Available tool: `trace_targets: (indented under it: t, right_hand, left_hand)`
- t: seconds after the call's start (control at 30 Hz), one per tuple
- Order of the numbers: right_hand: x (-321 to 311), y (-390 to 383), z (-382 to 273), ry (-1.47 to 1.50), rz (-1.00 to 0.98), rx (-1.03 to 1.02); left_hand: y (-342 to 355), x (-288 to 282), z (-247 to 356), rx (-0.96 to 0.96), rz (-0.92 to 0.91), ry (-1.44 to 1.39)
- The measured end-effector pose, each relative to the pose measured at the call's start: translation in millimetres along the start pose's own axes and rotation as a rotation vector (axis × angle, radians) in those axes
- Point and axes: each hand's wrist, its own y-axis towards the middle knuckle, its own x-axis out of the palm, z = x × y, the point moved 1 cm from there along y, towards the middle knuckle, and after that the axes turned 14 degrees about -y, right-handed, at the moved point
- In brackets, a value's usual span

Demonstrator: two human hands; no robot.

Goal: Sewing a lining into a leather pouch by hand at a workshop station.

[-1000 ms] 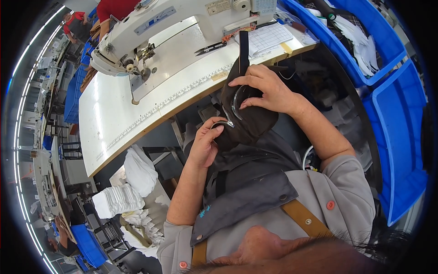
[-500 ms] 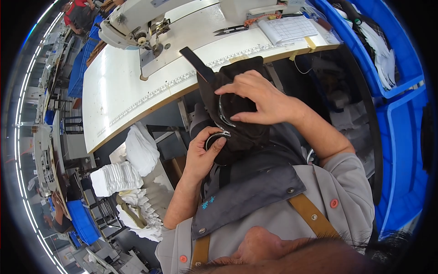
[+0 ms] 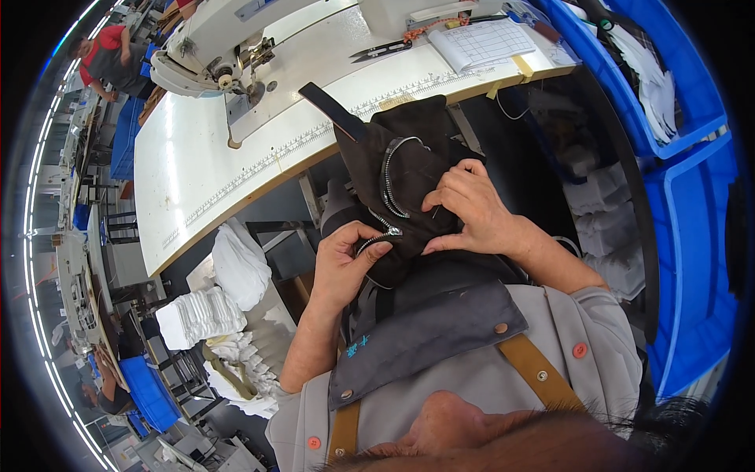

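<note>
A dark brown fabric piece (image 3: 417, 126) lies over my lap, with a long strap-like flap sticking out at its upper left. A metal-toothed zipper (image 3: 387, 175) curves across it in an S shape, and a silver slider (image 3: 395, 231) sits near its lower bend. My left hand (image 3: 346, 263) is closed on the zipper's lower end, thumb and fingers pinching it just left of the slider. My right hand (image 3: 476, 212) rests against the right side of the fabric, its thumb and forefinger apart.
Beyond my lap stands a white sewing table (image 3: 189, 181) with a sewing machine (image 3: 212, 59), black thread snips (image 3: 381, 51) and a paper pad (image 3: 484, 45). Blue bins (image 3: 692, 267) line the right. White bundles (image 3: 200, 315) are stacked at left. A person in red (image 3: 110, 59) is far left.
My right hand has come off the upper zipper and moved down and right onto the fabric. The zipper's upper part now shows in full. The left hand keeps its pinch.
</note>
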Motion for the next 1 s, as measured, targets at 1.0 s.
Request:
trace_targets:
  t: [1.0]
  right_hand:
    - [-5.8,-16.4,11.5,-0.117,0.038,-0.033]
  left_hand:
    - [17.6,18.2,-7.2,-0.249,0.073,-0.152]
